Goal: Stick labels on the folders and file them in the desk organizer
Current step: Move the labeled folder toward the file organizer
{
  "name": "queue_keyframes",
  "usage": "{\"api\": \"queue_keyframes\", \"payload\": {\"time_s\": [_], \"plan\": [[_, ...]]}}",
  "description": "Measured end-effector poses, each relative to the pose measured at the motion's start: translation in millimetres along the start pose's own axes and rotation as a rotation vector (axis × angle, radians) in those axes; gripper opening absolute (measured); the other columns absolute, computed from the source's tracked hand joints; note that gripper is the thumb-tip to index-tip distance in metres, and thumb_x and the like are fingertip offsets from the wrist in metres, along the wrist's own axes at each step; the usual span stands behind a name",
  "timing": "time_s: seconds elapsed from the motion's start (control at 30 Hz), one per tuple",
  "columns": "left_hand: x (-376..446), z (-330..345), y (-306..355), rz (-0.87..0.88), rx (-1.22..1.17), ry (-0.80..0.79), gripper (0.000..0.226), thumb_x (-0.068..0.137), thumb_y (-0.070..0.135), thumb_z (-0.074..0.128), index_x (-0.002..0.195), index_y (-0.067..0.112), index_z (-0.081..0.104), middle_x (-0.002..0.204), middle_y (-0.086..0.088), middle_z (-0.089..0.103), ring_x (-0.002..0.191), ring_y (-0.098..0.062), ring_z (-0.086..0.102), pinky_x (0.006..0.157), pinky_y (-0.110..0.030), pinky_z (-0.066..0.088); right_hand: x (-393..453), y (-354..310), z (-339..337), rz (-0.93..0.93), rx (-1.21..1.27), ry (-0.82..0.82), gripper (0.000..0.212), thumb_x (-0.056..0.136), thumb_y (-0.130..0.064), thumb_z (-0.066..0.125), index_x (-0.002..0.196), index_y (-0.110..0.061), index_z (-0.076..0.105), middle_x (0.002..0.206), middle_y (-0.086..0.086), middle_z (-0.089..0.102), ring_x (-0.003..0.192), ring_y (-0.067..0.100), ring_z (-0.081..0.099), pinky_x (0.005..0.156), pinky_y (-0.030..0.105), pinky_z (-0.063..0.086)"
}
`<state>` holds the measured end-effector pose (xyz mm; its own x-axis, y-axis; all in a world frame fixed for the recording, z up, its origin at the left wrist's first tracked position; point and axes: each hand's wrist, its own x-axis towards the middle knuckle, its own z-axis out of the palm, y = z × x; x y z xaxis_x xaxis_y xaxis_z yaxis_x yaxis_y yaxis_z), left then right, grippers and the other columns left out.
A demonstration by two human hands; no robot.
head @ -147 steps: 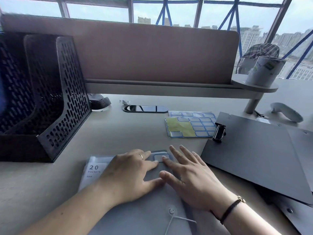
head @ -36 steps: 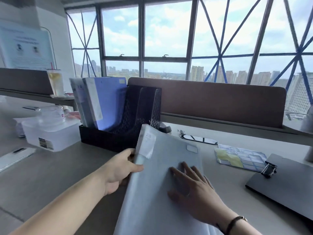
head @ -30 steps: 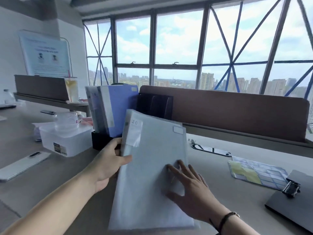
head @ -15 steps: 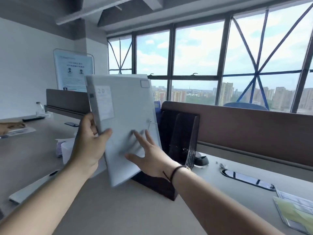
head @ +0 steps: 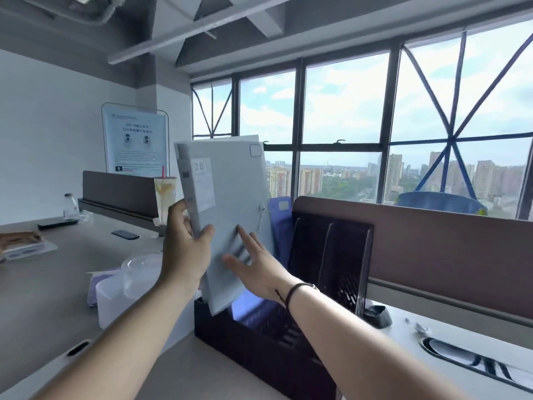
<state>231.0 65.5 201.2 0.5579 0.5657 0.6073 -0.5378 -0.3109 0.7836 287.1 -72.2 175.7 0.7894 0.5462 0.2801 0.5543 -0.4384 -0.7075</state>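
Grey folder (head: 230,203): upright, lower corner dipping into the black mesh desk organizer (head: 277,339) beside a blue folder (head: 281,226). Your left hand (head: 184,249) pinches its spine edge; your right hand (head: 256,267) lies spread flat against its cover.

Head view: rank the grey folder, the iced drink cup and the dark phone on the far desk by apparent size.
1. Grey folder, though nearest the camera.
2. Iced drink cup.
3. Dark phone, farther off, so its true size against the cup is unsure.

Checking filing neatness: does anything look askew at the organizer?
Only the grey folder: it leans left, bottom corner just entering the black mesh desk organizer, held in both hands, not yet seated. Nothing spilled or damaged.
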Motion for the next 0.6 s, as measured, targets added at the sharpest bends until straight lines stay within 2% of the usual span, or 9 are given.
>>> {"api": "queue_keyframes", "payload": {"time_s": [0.1,0.17,0.23,0.3,0.43,0.6], "plan": [[2,15,-16,-0.046,0.012,-0.024,0.047,0.087,-0.001,0.063,0.116,0.033,0.049,0.105,0.002,0.072,0.093,-0.013,0.068,0.078,-0.028,0.049,7,17,2,0.042,0.021,0.015,0.079,0.092,-0.062,0.051,0.155,-0.048,0.005,0.167,-0.008,-0.003,0.149,0.014,0.023,0.102,0.017,0.024],[4,27,-27,-0.073,-0.009,-0.046,0.046,0.086,-0.004,0.063,0.119,0.025,0.050,0.110,-0.002,0.072,0.098,-0.016,0.069,0.086,-0.033,0.053,10,28,0,0.073,0.007,0.028,0.081,0.091,-0.065,0.050,0.155,-0.047,0.003,0.167,-0.007,-0.003,0.149,0.015,0.024,0.103,0.018,0.023],[4,39,-35,-0.092,-0.023,-0.068,0.045,0.085,-0.006,0.063,0.112,0.028,0.052,0.108,-0.003,0.072,0.098,-0.017,0.070,0.091,-0.040,0.054,12,39,-2,0.100,0.004,0.047,0.082,0.090,-0.066,0.049,0.155,-0.048,0.002,0.167,-0.006,-0.003,0.149,0.016,0.024,0.107,0.021,0.025],[4,48,-42,-0.113,-0.036,-0.084,0.044,0.085,-0.008,0.063,0.105,0.030,0.051,0.102,0.001,0.073,0.095,-0.014,0.070,0.091,-0.039,0.054,13,49,-5,0.118,0.002,0.068,0.082,0.090,-0.067,0.049,0.155,-0.048,0.001,0.167,-0.006,-0.002,0.149,0.015,0.023,0.108,0.023,0.027],[1,58,-58,-0.166,-0.074,-0.120,0.045,0.087,-0.009,0.061,0.107,0.030,0.052,0.101,0.000,0.074,0.095,-0.014,0.070,0.093,-0.038,0.054,12,65,-3,0.144,0.000,0.069,0.086,0.090,-0.068,0.049,0.156,-0.044,-0.001,0.167,-0.004,-0.001,0.150,0.016,0.021,0.110,0.023,0.024],[-8,65,-71,-0.195,0.028,-0.101,0.044,0.084,-0.005,0.064,0.099,0.035,0.051,0.098,0.002,0.074,0.095,-0.016,0.069,0.090,-0.039,0.054,14,79,7,0.188,-0.037,0.051,0.093,0.090,-0.067,0.050,0.158,-0.032,-0.003,0.167,0.000,0.002,0.151,0.018,0.017,0.118,0.030,0.022]]}}
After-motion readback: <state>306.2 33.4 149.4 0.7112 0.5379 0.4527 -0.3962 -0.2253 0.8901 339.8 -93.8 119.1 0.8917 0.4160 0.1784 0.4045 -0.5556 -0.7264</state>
